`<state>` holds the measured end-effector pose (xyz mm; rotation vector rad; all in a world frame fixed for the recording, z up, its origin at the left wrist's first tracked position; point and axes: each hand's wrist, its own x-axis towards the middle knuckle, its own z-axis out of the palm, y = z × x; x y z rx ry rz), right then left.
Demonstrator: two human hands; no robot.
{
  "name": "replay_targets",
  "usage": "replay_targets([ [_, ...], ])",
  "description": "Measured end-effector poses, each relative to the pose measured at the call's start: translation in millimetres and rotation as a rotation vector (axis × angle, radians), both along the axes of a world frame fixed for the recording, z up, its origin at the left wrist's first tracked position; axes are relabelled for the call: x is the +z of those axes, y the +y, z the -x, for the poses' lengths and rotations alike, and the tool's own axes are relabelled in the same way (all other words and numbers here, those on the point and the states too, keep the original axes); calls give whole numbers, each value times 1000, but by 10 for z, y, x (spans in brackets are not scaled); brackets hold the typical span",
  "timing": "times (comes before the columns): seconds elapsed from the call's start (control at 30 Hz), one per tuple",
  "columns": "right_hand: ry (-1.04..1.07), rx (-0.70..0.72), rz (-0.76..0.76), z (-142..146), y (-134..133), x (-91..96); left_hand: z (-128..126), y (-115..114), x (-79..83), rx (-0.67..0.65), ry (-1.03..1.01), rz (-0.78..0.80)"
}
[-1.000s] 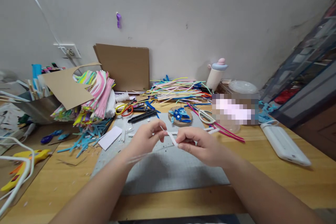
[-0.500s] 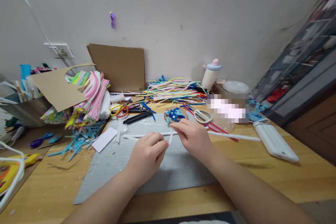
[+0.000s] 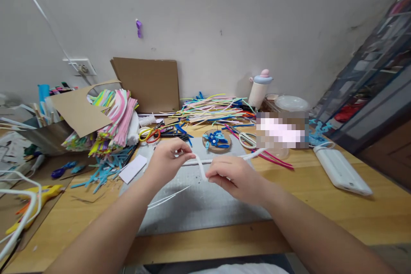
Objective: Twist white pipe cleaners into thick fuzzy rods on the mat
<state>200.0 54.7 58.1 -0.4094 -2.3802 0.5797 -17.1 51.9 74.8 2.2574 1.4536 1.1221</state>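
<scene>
A short white pipe cleaner (image 3: 201,167) is stretched between my hands above the grey mat (image 3: 199,212). My left hand (image 3: 170,160) pinches its upper end, fingers closed. Lower and to the right, my right hand (image 3: 236,176) has the other end between thumb and fingers. Behind the hands a long white strip (image 3: 257,153) runs across the mat, partly hidden by my right hand. Thin white strands (image 3: 168,199) show below my left hand. A round disc with blue flower-like pieces (image 3: 216,140) lies just beyond the hands.
Piled pipe cleaners (image 3: 215,111) lie along the wall, with pastel bundles (image 3: 112,124) at left. Scissors (image 3: 150,133), a white card (image 3: 133,169), a yellow glue gun (image 3: 45,197), a bottle (image 3: 258,90) and a white rectangular device (image 3: 342,171) surround the mat.
My left hand has moved up and left, my right hand slightly down. The white pipe cleaner between them now slants down from left to right. The view has shifted a little.
</scene>
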Motion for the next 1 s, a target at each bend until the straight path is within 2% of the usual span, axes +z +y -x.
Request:
replay_targets([
  [0.1,85,-45,87,5,-29,-9,-111,-34,-215,52,-29,92],
  [0.17,128,-136,127,10,-23,-28,-192,-101,-336,84,-48,172],
  [0.23,161,-252,148,17,-3,-51,-269,-199,-409,54,-46,242],
  [0.33,168,-415,117,29,39,-85,-360,-380,-411,0,-2,281],
  [0.43,113,-481,5,31,82,-116,-395,-546,-311,-25,90,246],
  [0.57,9,-489,-108,16,114,-145,-322,-643,-86,-22,219,125],
  [0.67,-95,-471,-166,4,109,-145,-182,-590,123,-20,346,-14],
  [0.8,-160,-286,-153,0,67,-97,47,-365,338,-72,425,-104],
  [0.9,-122,-162,-39,-6,20,-42,171,-154,336,-107,327,-47],
  [1.0,-90,-101,79,-14,-23,-4,189,-3,199,-113,143,63],
])
